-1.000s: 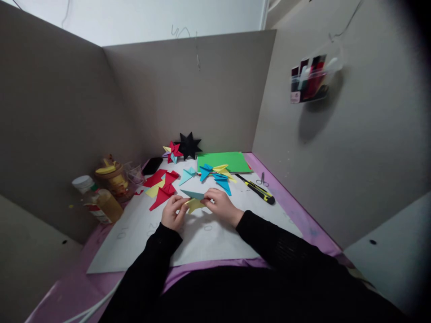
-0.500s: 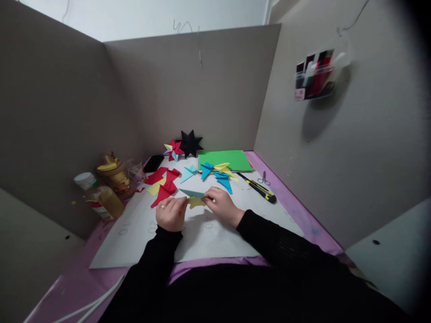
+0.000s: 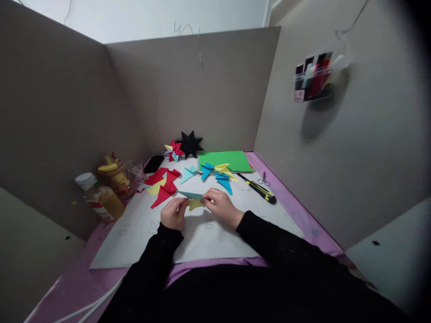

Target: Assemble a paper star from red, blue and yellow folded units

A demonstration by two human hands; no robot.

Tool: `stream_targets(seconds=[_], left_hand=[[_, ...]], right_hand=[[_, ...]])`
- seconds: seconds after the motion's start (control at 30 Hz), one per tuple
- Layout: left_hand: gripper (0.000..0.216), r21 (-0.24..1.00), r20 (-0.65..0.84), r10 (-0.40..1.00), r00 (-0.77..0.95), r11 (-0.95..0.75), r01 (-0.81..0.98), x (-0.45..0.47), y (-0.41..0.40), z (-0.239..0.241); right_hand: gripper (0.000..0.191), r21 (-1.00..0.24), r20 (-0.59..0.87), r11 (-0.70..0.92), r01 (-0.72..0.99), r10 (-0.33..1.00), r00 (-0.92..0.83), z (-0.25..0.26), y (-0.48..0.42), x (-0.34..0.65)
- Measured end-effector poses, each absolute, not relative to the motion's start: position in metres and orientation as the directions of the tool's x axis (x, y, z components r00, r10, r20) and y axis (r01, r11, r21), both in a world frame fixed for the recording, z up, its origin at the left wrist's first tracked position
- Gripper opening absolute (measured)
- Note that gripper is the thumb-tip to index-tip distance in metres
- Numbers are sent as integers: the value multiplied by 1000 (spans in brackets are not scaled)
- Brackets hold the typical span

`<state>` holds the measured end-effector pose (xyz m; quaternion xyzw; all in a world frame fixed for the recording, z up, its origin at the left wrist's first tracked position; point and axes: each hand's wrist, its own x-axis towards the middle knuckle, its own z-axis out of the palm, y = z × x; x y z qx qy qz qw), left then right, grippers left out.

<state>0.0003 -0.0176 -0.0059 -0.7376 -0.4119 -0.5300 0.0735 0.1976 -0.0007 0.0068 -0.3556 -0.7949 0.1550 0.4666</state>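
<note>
Between my two hands, above the white paper sheet (image 3: 134,244), is a folded piece of light blue paper (image 3: 191,195). My left hand (image 3: 173,212) pinches its lower left side with thumb and forefinger. The fingers of my right hand (image 3: 219,204) are closed on its right end. Just below it shows a yellow piece of paper (image 3: 195,205); whether it lies on the sheet or is held cannot be made out. Folded red pieces (image 3: 164,194) lie beyond my left hand. Past my right hand are folded blue pieces (image 3: 223,181) and a pale turquoise piece (image 3: 189,174).
A green paper stack (image 3: 225,160) lies at the back, near a black paper star (image 3: 191,144) and a multicoloured star (image 3: 173,150). On the right are a utility knife (image 3: 259,190) and scissors (image 3: 264,179). A glue bottle (image 3: 104,199) and a phone (image 3: 154,164) are left.
My left hand has turned slightly and its fingers have shifted on the light blue paper. The paper's tilt has lessened a little. My right hand has hardly moved.
</note>
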Motion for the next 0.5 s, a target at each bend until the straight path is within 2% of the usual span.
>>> stream_targets(seconds=[0.13,0.37,0.43,0.5], left_hand=[[17,378,798,598,76,-594,710,0,-15,-6],[26,538,628,778,24,-455,709,5,-11,-9],[22,590,590,807,-4,-427,686,6,-10,-10],[13,694,544,837,-55,-413,590,6,-8,-12]], right_hand=[[11,-593,614,694,409,718,-327,5,2,197],[9,-578,597,691,434,720,-354,2,-3,193],[10,-568,599,693,444,718,-355,2,-4,192],[11,-571,602,689,446,721,-343,3,-4,192]])
